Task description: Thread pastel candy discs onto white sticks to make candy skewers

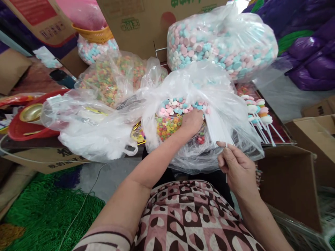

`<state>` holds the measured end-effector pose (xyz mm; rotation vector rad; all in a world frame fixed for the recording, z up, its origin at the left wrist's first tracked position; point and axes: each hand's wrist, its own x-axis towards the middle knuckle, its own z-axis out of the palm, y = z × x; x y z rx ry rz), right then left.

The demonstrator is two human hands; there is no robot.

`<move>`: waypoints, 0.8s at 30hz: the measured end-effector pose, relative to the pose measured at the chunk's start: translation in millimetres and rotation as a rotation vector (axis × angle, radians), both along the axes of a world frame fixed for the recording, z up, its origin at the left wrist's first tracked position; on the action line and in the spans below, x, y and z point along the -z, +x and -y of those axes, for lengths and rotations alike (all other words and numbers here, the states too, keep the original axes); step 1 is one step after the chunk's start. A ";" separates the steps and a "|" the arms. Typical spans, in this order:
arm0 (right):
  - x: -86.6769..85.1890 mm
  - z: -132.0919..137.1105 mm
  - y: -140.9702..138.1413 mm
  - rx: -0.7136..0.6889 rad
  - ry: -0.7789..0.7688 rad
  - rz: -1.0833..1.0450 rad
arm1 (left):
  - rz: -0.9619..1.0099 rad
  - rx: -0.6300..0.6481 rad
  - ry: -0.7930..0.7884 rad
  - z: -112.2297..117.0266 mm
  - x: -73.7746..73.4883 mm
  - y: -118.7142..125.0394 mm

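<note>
My left hand (192, 122) reaches into an open clear plastic bag (230, 115) and rests, fingers curled down, on the pastel and multicoloured candy rings (170, 120) inside; what it grips is hidden. My right hand (235, 165) is just outside the bag's front edge, fingers pinched on a thin white stick (227, 148). A bundle of white sticks (217, 127) lies in the bag between the two hands.
A big tied bag of pastel candies (222, 40) sits behind. A bag of multicoloured rings (112, 78) is at the left, with a red basin (19, 127). Finished candy sticks (258, 111) lie at the right. Cardboard boxes (288, 177) and green netting (47, 209) surround me.
</note>
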<state>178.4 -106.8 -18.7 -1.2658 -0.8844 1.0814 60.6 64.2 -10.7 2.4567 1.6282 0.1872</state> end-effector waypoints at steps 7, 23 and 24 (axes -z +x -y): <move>4.7 -10.9 -0.6 -0.057 -0.048 0.003 | 0.037 -0.029 -0.016 -6.7 1.1 -15.8; 12.9 -16.1 -3.3 -0.064 -0.082 -0.018 | 0.080 0.016 0.046 -7.1 3.8 -10.9; 13.2 -15.7 -2.8 -0.062 -0.085 -0.021 | 0.071 0.043 0.040 -7.1 3.8 -8.7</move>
